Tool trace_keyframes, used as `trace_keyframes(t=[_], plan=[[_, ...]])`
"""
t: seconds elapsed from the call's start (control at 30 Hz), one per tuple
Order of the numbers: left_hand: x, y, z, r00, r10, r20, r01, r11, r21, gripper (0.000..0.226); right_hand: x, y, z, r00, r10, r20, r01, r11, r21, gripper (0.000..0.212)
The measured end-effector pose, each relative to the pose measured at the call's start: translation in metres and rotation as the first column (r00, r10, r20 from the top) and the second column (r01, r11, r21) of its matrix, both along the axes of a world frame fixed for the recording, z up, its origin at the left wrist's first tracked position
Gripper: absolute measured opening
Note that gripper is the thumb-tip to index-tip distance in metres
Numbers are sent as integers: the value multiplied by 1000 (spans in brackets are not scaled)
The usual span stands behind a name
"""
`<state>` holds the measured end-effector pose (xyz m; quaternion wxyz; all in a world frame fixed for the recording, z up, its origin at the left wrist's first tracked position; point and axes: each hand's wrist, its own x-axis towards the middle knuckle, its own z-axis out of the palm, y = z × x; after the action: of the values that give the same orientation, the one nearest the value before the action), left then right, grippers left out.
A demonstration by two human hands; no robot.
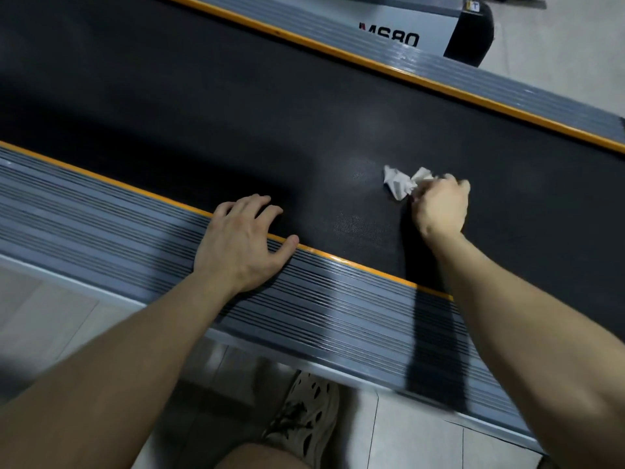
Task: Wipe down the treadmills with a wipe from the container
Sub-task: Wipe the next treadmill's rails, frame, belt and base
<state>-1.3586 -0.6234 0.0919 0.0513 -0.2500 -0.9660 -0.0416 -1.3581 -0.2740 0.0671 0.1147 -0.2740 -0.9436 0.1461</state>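
Note:
A treadmill's black running belt (pixel 270 106) crosses the view diagonally, edged by yellow strips. My right hand (pixel 439 206) is closed on a crumpled white wipe (pixel 402 182) and presses it onto the belt right of centre. The wipe sticks out to the left of my fingers. My left hand (pixel 243 242) lies flat, fingers spread, on the near ribbed grey side rail (pixel 101 218), its fingertips reaching over the yellow strip onto the belt. No wipe container is in view.
The far ribbed side rail (pixel 456 72) runs along the belt's other edge. Behind it stands a second treadmill's white end cover (pixel 406 32) with dark lettering. Pale floor tiles (pixel 406 431) lie below the near rail, where my shoe (pixel 304 418) and knee show.

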Motion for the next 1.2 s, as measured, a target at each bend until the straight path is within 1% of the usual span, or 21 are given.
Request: trace_keyframes(t=[0.03,0.07,0.1,0.17,0.2,0.23,0.3,0.37,0.4,0.43,0.47,0.53,0.57,0.6,0.63,0.67,0.73,0.8,0.97,1.1,1.2], plan=[[-1,0,-1,1000,1,1,-1,1000,-3,74,0,-8,-2,1000,-26,-16,25,999,-34,32],[-1,0,-1,1000,5,0,-5,1000,-6,74,3,-30,-2,996,84,-43,-87,994,-72,33],[-1,0,-1,1000,9,-2,-9,1000,-9,75,12,-62,3,949,303,-90,-311,945,-104,27],[-1,0,-1,1000,9,-12,-9,1000,-13,76,30,-113,12,671,722,-169,-741,644,-190,27],[-2,0,-1,1000,6,-15,-6,1000,-11,77,34,-125,21,553,817,-161,-828,518,-216,32],[-1,1,-1,1000,2,-15,-2,1000,-11,77,29,-124,26,516,846,-130,-850,488,-201,34],[-1,1,-1,1000,3,-19,-3,1000,-12,77,5,-88,21,703,710,-46,-711,698,-91,27],[-1,1,-1,1000,8,-12,-8,1000,1,75,-14,-31,11,949,315,27,-315,949,-3,35],[0,1,-1,1000,6,-9,-6,1000,6,75,-16,-11,8,991,123,48,-123,992,-4,40],[0,1,-1,1000,5,-13,-5,1000,11,75,-12,-10,8,998,32,49,-31,999,-5,37],[0,1,-1,1000,6,-18,-6,1000,13,75,-6,-26,10,998,46,46,-45,999,-13,28],[0,2,-1,1000,6,-17,-5,1000,9,75,7,-73,13,935,353,-31,-354,931,-92,19],[0,2,-1,1000,7,-22,-7,1000,9,75,14,-94,15,840,541,-49,-542,831,-123,23],[0,3,-2,1000,10,-29,-10,1000,12,75,18,-107,14,747,664,-37,-663,741,-106,28],[0,3,-1,1000,11,-29,-11,1000,14,75,17,-110,14,724,690,-15,-688,721,-76,32],[1,4,-1,1000,10,-29,-9,1000,17,75,12,-103,14,775,631,6,-631,775,-40,33],[2,3,-4,998,14,-53,-13,1000,26,74,8,-80,18,940,335,59,-337,941,36,31],[1,3,-5,998,13,-60,-11,999,38,74,13,-66,19,987,140,81,-144,989,37,32],[2,4,0,1000,17,5,-17,997,76,75,35,-95,19,971,235,28,-225,952,-206,36],[2,-15,8,991,-123,61,102,958,269,68,39,-138,17,919,384,-89,-394,884,-250,33],[-19,-59,15,986,-135,-100,151,972,182,64,18,-170,20,796,571,-200,-605,764,-226,27]])
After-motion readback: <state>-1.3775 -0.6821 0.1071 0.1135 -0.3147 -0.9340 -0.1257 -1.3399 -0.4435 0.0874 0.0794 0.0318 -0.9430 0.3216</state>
